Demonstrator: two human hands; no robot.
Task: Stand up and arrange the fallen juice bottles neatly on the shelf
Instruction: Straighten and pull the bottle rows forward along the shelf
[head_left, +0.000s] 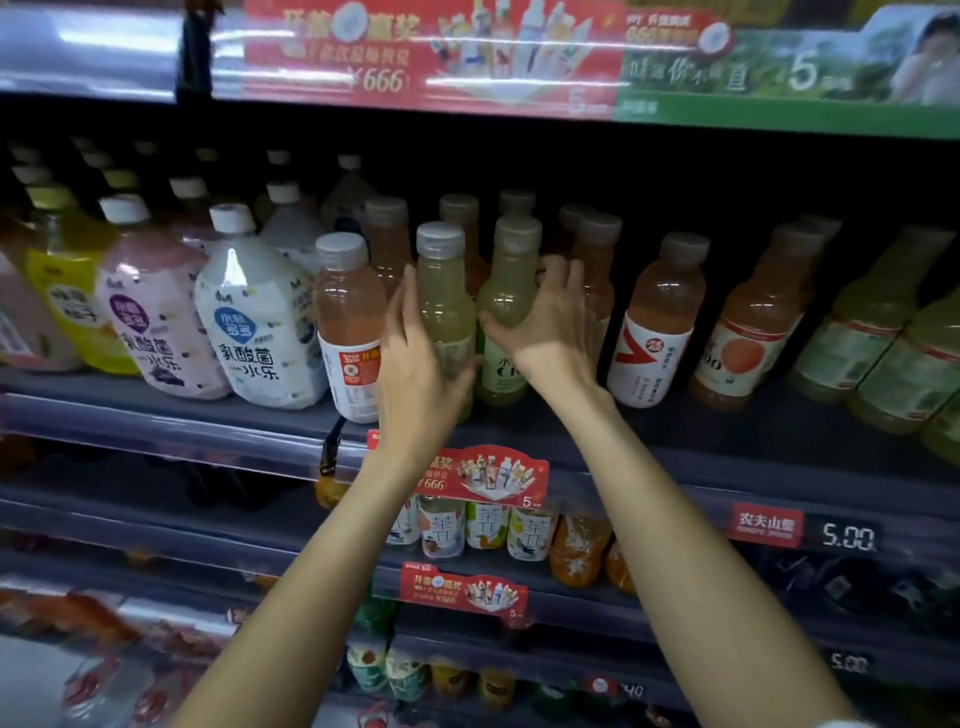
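At centre frame both hands are on the middle shelf, each on one pale green bottle. The left hand wraps the lower body of the left green bottle, thumb to the front and fingers behind. The right hand cups the right green bottle, fingers spread over its shoulder and far side. Both bottles stand upright or close to it, side by side and nearly touching, at the shelf's front edge. Just left of them an orange bottle stands upright; further orange bottles stand behind and to the right. No bottle is seen lying flat on this shelf, though the rear rows are dark and cannot be checked. At far left the large white-capped bottles appear to tilt, and at far right the green-labelled bottles likewise; the wide lens may account for part of this. Judgement: standing up appears largely complete in the central section. Outstanding work seems to be squaring the two held bottles into line with their row, then straightening the outer groups if they do lean. Lower shelves hold other drinks and price tags, blurred.
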